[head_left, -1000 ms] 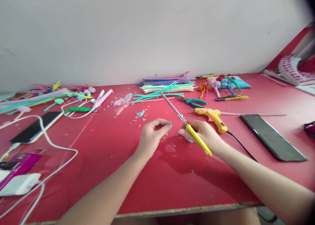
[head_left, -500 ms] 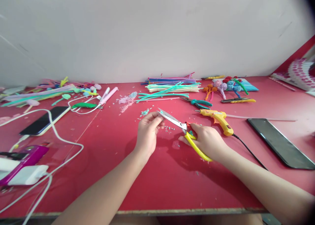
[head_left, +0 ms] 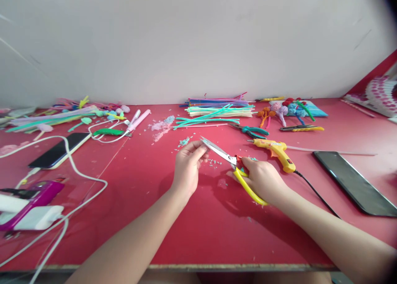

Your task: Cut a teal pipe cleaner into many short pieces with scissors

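The scissors (head_left: 231, 164), upright a second ago, now lie low, blades parted at the pinched fingertips of the left hand (head_left: 187, 168); the right hand (head_left: 263, 178) grips their yellow handles mid-surface (head_left: 198, 234).

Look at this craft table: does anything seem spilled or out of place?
Yes. Small teal and pink clippings lie scattered on the red table by the scissors in the right hand, with a bigger pile further back.
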Demonstrator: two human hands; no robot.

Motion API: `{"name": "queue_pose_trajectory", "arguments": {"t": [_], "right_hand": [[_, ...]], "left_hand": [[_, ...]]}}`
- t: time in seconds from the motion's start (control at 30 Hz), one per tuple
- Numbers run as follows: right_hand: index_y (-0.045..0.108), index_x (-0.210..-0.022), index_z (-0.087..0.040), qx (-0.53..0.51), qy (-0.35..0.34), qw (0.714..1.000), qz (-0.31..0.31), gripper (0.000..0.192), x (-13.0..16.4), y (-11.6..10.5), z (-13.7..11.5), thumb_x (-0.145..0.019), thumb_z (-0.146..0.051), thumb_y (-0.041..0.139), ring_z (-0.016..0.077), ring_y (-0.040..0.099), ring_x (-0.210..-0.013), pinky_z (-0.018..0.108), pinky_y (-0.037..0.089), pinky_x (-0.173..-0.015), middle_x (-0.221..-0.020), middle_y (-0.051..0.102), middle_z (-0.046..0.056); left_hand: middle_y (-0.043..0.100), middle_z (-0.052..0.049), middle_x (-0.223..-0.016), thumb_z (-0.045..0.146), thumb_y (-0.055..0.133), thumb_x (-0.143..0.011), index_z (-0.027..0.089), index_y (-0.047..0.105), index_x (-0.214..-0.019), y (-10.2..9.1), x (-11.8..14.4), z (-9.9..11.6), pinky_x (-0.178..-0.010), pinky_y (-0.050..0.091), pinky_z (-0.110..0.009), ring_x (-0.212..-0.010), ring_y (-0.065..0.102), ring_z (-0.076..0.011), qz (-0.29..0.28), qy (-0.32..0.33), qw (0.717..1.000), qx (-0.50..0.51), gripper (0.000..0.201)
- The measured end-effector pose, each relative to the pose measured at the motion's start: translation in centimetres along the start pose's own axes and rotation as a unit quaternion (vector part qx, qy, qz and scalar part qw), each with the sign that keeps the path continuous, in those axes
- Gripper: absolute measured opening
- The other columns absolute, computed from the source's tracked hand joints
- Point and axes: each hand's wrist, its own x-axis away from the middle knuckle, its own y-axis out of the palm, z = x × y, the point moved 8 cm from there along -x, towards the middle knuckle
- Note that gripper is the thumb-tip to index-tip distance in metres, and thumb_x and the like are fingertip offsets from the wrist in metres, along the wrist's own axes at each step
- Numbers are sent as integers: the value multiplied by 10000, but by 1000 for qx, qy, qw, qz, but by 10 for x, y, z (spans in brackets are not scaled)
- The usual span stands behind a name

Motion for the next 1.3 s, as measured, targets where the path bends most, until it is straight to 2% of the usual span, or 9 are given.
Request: {"name": "queue_pose_trajectory", "arguments": {"t": [0.3,0.5,0.77,0.9,1.0,1.13,1.3], "right_hand": [[421,-657,-204,0,5,1000,-5,366,-1,3,3,-775,-544,353,119,432,-457,229,191,-454,-534,528,8],[379,-616,-203,-16,9,1000,-9,372,-1,5,5,-766,-544,363,98,349,-440,230,182,-452,-497,468,-9],[343,-553,-194,-133,36,990,-23,392,-3,7,11,-730,-533,429,74,250,-458,212,186,-437,-476,343,-51],[370,-558,-195,-145,36,988,-40,378,-3,9,10,-719,-530,441,73,267,-450,210,190,-429,-482,360,-49],[392,-579,-201,-127,34,990,-44,357,-2,5,7,-719,-526,440,80,315,-442,211,201,-431,-486,401,-42],[428,-662,-211,-109,51,993,-19,302,-2,-4,9,-711,-509,453,107,416,-485,212,228,-453,-538,485,-26],[425,-652,-198,-174,50,983,-18,294,-5,-6,13,-757,-470,389,109,415,-490,219,241,-459,-557,493,-12]], "left_hand": [[554,18,-637,186,612,-671,147,619,-741,-1,0,1,-518,361,-182,-549,482,-56,4,-3,1000,-8,81],[557,12,-658,198,611,-675,148,618,-747,1,0,2,-516,361,-181,-554,479,-56,-1,-3,1000,-15,88],[528,15,-618,235,600,-690,148,587,-740,1,2,6,-509,365,-186,-542,465,-65,1,12,998,-65,101],[502,24,-582,251,584,-696,151,565,-718,1,2,6,-496,353,-185,-525,443,-68,-5,14,993,-115,105],[485,32,-574,240,585,-686,158,546,-683,1,1,9,-506,352,-193,-522,431,-73,-6,40,986,-162,91],[481,32,-599,228,583,-679,167,540,-674,2,3,14,-524,351,-196,-544,432,-81,5,72,971,-227,74],[506,22,-614,220,594,-669,167,558,-636,13,8,17,-556,359,-201,-572,456,-91,-12,97,958,-271,72]]}}
